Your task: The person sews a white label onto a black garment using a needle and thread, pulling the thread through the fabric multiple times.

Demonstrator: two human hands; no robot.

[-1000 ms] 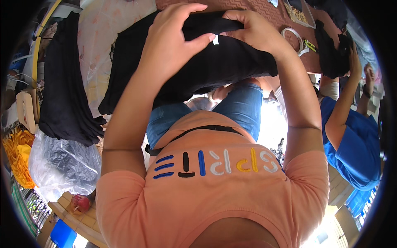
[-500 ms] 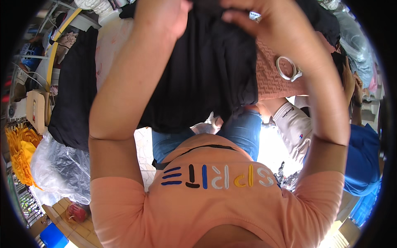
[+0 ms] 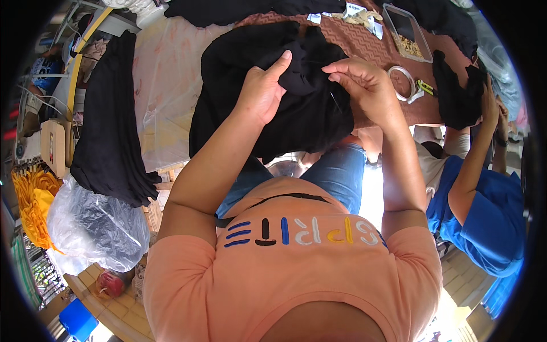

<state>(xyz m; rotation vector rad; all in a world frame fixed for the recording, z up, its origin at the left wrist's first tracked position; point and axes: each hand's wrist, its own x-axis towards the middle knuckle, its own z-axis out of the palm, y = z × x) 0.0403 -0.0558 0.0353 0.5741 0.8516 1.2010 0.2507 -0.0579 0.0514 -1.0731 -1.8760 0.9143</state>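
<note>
A bundle of black fabric (image 3: 239,62) lies over the table edge and my lap. My left hand (image 3: 265,88) grips a gathered fold of it, thumb on top and fingers partly hidden by the cloth. Just to the right, my right hand (image 3: 362,85) is raised with thumb and forefinger pinched close together. Whatever they hold is too fine to make out; a thin pale line shows against the fabric just below the fingertips.
On the brown patterned cloth (image 3: 364,51) are a white ring (image 3: 402,82), a small yellow-green tool (image 3: 425,87), white tags (image 3: 373,25) and a clear plastic box (image 3: 407,34) of beige bits. Black cloth (image 3: 111,114) hangs left. A co-worker in blue (image 3: 484,211) handles black cloth at right.
Both hands have come down and nearer from the far side of the table. The black fabric, held up and stretched before, is now bunched lower, uncovering the far tabletop.
</note>
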